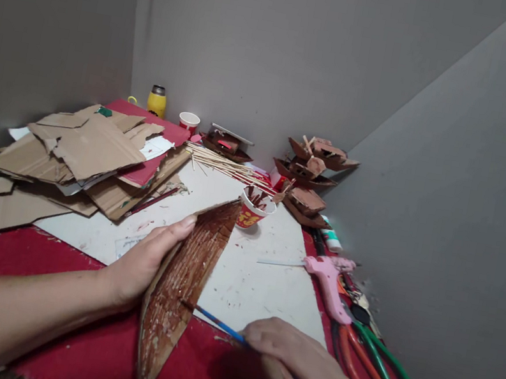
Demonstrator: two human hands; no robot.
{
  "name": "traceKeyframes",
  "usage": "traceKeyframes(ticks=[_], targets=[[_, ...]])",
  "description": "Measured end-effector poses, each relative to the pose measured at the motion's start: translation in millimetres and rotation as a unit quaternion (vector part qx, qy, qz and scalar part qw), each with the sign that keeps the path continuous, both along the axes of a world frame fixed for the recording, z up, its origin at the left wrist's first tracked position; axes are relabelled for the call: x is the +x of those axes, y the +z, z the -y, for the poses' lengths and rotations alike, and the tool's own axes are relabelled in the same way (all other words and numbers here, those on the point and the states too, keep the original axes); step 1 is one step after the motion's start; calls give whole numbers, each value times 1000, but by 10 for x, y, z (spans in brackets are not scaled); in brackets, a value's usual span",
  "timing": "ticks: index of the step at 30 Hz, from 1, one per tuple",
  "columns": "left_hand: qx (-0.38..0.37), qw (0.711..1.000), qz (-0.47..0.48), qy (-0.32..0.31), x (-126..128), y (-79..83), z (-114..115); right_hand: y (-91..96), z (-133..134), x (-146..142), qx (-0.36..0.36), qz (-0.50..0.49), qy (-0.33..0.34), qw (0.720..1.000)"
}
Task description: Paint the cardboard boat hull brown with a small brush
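My left hand (pixel 143 265) grips a boat-shaped cardboard hull (pixel 186 269) by its left edge, tilting it up so its brown-painted, ridged face shows. Between the fingers of my right hand (pixel 296 365) is a blue-handled paintbrush (pixel 225 327), its brown tip touching the lower middle of the hull. Just beyond the hull's upper point stands a white and red paper cup (pixel 253 212), smeared inside with brown paint. Bare cardboard shows along the rim of the hull.
Torn cardboard (pixel 90 146) is piled at the left. Thin wooden sticks (pixel 228 164) lie at the back, near a finished-looking model boat (pixel 226 145). More boats (pixel 308 208) stand back right. A pink glue gun (pixel 329 283) and scissors (pixel 382 373) line the right edge. A yellow bottle (pixel 156 101) stands behind.
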State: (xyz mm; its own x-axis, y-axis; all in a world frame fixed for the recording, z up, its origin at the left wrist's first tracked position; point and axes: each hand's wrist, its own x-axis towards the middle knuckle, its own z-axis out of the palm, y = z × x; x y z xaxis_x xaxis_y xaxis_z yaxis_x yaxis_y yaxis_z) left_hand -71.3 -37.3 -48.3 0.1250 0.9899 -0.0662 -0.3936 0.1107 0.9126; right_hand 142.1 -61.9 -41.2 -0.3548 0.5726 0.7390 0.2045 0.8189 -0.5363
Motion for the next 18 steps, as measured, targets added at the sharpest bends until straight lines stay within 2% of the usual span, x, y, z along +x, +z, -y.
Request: traceKeyframes(ticks=[11,18], targets=[[43,999,-24,12,-9,-38,-7,28,-23,18,16,37,27,999],[48,998,-24,-14,13,6,-1,-1,-34,94,57,54,-28,997]])
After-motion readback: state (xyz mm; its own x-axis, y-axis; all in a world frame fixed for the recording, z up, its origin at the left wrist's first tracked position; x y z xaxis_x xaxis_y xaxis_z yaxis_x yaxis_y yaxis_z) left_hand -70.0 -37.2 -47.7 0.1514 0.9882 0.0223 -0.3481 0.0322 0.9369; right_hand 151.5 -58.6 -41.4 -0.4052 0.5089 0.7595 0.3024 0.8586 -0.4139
